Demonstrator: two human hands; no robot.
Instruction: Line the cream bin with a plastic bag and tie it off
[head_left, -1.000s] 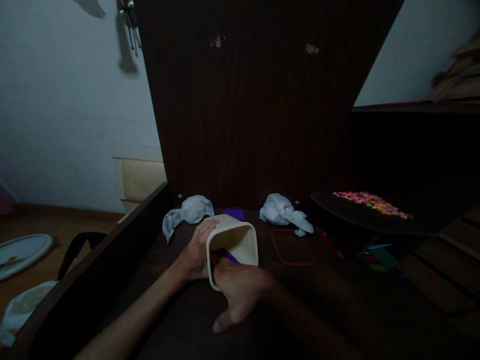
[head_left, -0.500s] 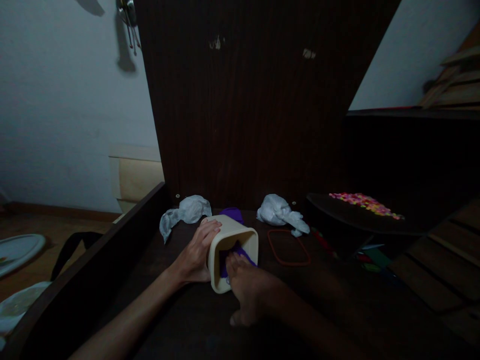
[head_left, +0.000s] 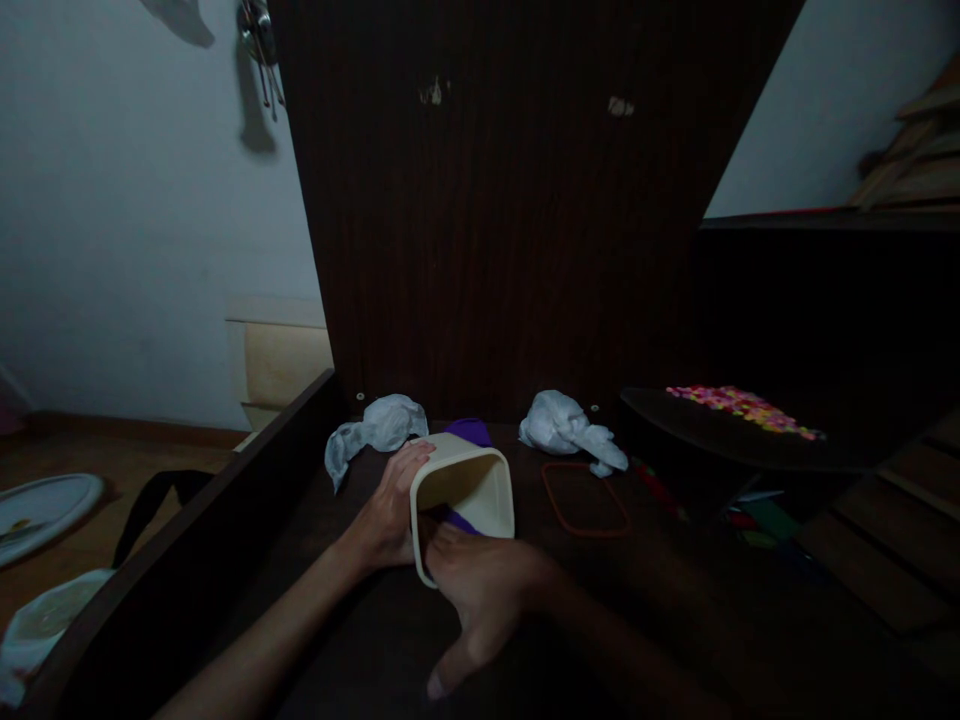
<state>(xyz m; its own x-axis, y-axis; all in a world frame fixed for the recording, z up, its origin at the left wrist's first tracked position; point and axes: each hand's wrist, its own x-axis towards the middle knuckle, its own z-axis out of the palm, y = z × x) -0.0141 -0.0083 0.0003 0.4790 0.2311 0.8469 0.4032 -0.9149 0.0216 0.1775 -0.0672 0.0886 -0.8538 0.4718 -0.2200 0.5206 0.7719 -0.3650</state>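
Observation:
A cream plastic container (head_left: 469,458) lies tipped on the dark wooden surface, its mouth towards me. My left hand (head_left: 390,510) is wrapped round its left side and holds it. Into the mouth reaches my right hand (head_left: 480,580), its thumb stretched out below the rim and its fingers partly hidden inside. A piece of purple material (head_left: 454,518) shows beside those fingers; its kind I cannot tell. Behind the container more purple material (head_left: 469,431) lies on the surface.
Crumpled whitish plastic bags lie at the back left (head_left: 391,423) and back right (head_left: 559,425). A reddish-brown rectangular ring (head_left: 587,530) lies right of the container. Small pink and yellow pieces (head_left: 742,405) cover a dark shelf. A raised board (head_left: 225,510) edges the left.
My right hand has moved deeper into the container and to the left, hiding more of the purple material. The container's mouth has tilted slightly; my left hand still holds it.

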